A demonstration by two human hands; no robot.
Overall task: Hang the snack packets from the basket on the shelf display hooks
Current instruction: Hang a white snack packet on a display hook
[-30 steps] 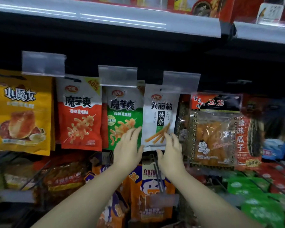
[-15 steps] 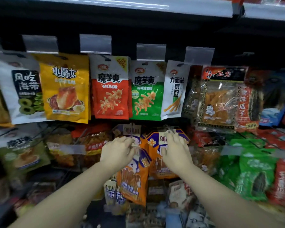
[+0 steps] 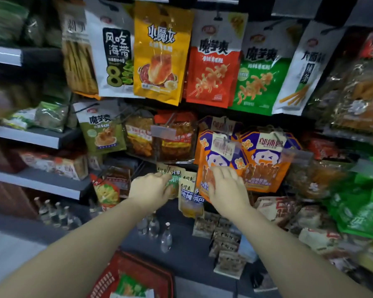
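A red basket (image 3: 108, 278) stands on the floor at the bottom centre, with a green snack packet (image 3: 130, 286) in it. My left hand (image 3: 151, 190) hangs in front of small packets (image 3: 188, 196) on a low hook, fingers loosely spread, holding nothing. My right hand (image 3: 229, 190) lies with spread fingers in front of the lower edge of orange and purple packets (image 3: 261, 160) on the second row. Above hang the white packet (image 3: 299, 67), the green packet (image 3: 261, 76), the red packet (image 3: 213, 65) and the yellow packet (image 3: 159, 54).
Grey shelves (image 3: 41, 138) with more goods run along the left. Small glass bottles (image 3: 166, 237) stand low below my hands. Green packets (image 3: 360, 207) and boxed snacks (image 3: 226, 239) fill the lower right. Clear price tags (image 3: 163, 132) stick out from the hooks.
Both hands have come down from the white packet on the top row, past the orange and purple packets, to the lower rows. My view has tipped down and the basket has come into sight.
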